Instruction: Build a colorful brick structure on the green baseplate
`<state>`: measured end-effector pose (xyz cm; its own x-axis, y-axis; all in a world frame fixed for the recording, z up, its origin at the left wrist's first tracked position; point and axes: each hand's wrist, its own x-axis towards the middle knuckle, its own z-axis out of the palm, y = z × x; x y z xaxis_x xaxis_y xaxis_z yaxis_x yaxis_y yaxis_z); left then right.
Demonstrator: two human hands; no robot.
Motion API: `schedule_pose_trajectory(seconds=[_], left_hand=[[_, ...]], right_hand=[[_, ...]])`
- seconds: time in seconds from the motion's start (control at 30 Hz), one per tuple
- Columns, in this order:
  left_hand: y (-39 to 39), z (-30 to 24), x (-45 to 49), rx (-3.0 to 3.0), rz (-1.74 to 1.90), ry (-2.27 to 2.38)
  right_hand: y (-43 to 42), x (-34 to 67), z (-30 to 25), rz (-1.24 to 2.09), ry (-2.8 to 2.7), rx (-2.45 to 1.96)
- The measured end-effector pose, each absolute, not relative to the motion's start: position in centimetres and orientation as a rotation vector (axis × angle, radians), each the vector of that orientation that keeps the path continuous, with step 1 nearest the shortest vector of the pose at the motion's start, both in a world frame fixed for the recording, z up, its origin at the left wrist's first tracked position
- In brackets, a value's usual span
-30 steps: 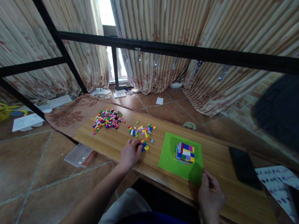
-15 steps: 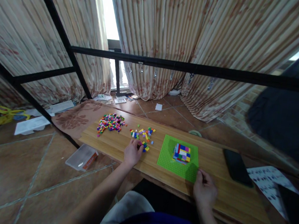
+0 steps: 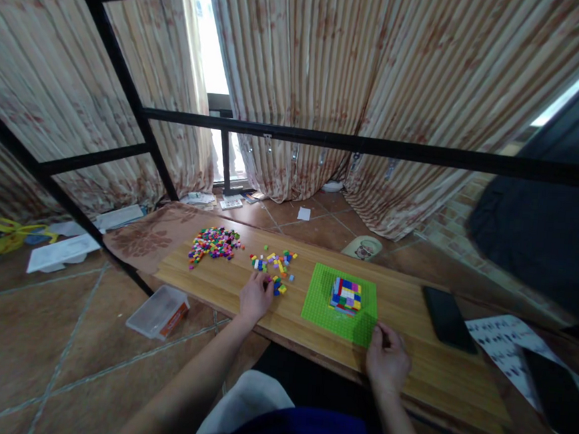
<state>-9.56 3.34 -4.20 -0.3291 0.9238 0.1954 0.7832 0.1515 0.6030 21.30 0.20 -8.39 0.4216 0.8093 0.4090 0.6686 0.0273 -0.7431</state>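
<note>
The brick build (image 3: 346,296) sits between left hand (image 3: 256,297) and nearer right hand (image 3: 387,358), fingers curled; I can't tell their grip.

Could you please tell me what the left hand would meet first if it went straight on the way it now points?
The left hand would most likely meet the small cluster of bricks right ahead of it; depth is unclear, so I cannot tell whether it already touches them.
</note>
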Motion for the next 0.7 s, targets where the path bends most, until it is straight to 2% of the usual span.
schedule_pose_trajectory(seconds=[0.27,0.7], left_hand=[[3.6,-4.6,-9.7,1.710,0.924,2.227],[3.6,-5.0,-10.1,1.733,1.000,2.159]], right_hand=[[1.0,20.4,-8.7,-0.032,-1.546,-1.825],[1.0,19.4,-7.9,-0.086,-1.753,-2.052]])
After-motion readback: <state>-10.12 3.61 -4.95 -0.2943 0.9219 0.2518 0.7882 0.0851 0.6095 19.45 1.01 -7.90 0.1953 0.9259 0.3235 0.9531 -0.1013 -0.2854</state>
